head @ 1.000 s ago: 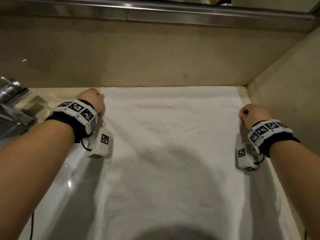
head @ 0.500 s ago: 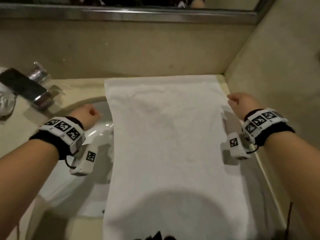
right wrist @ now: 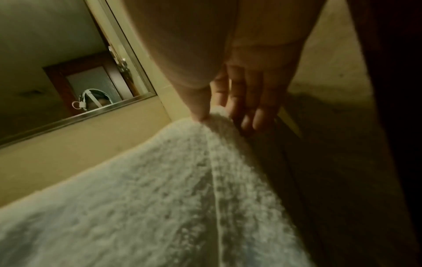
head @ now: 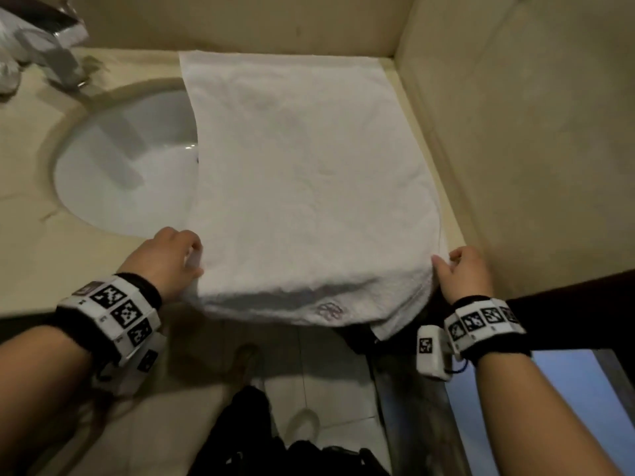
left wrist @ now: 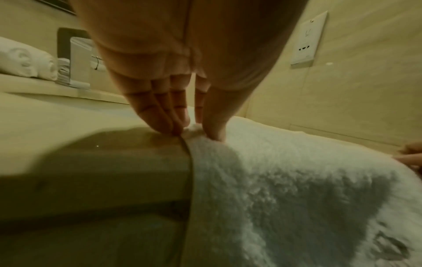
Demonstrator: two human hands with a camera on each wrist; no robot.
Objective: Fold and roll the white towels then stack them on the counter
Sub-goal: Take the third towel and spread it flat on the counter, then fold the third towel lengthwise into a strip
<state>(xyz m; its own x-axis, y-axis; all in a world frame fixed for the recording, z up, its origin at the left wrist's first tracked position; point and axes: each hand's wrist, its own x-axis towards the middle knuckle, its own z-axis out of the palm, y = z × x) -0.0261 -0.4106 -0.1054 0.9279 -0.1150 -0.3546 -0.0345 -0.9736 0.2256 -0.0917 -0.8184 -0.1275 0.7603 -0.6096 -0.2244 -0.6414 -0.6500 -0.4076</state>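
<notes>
A long white towel (head: 309, 173) lies flat on the beige counter (head: 27, 262), its far end at the back wall and its near end hanging over the front edge, with a small embroidered mark showing. My left hand (head: 192, 259) pinches the towel's left edge (left wrist: 194, 131) between thumb and fingers near the counter front. At the right edge, my right hand (head: 443, 264) pinches the towel (right wrist: 217, 115) the same way. Two rolled white towels (left wrist: 25, 61) sit farther left on the counter.
A white sink basin (head: 127, 166) sits left of the towel, partly covered by it, with a chrome tap (head: 51, 39) behind. A side wall (head: 515, 132) runs close along the towel's right edge. A wall socket (left wrist: 308, 39) shows beyond the towel. Below the counter is tiled floor (head: 309, 372).
Both hands have come back from the towel's far corners to its near end and now pinch its side edges. The view has tilted down toward the counter front.
</notes>
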